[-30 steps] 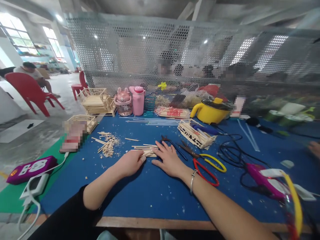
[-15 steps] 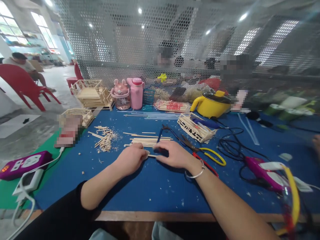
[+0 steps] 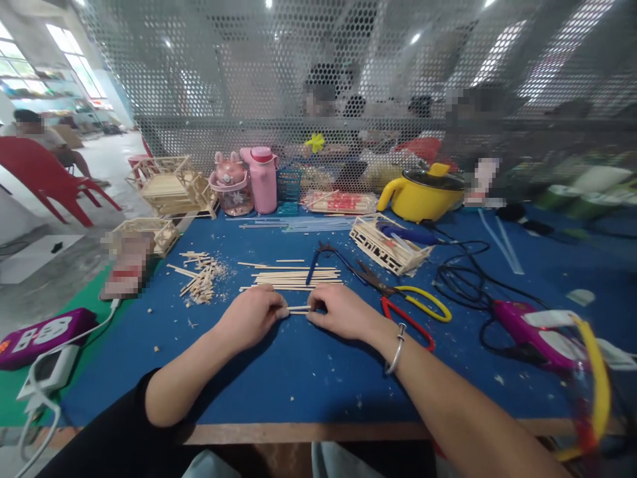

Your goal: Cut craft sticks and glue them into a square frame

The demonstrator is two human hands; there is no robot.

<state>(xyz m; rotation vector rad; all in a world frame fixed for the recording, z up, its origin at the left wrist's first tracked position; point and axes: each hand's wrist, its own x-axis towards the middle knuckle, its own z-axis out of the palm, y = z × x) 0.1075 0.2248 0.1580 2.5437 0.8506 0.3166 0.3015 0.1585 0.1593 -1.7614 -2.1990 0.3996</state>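
Observation:
Between my hands, low over the blue table (image 3: 239,385), are what look like two thin wooden sticks (image 3: 298,310). My left hand (image 3: 256,313) pinches their left end, its fingers closed. Thumb and fingertips of my right hand (image 3: 341,311) close on the right end. Just beyond lies a row of similar loose sticks (image 3: 298,276). Scissors (image 3: 385,287) with one yellow and one red handle lie beside my right hand. Blue-handled pliers (image 3: 343,259) rest behind it. Left of the row is a heap of short stick offcuts (image 3: 202,279).
A small stick-built frame (image 3: 385,242) with a blue-handled tool (image 3: 408,232) stands back right, near black cables (image 3: 458,285). A yellow pot (image 3: 428,196), a pink flask (image 3: 263,179) and a perforated metal screen (image 3: 249,86) line the back. A phone (image 3: 130,265) charges at left.
My right thumb and fingers have come together on the sticks, where two now seem to show instead of one. The whole view has shifted slightly.

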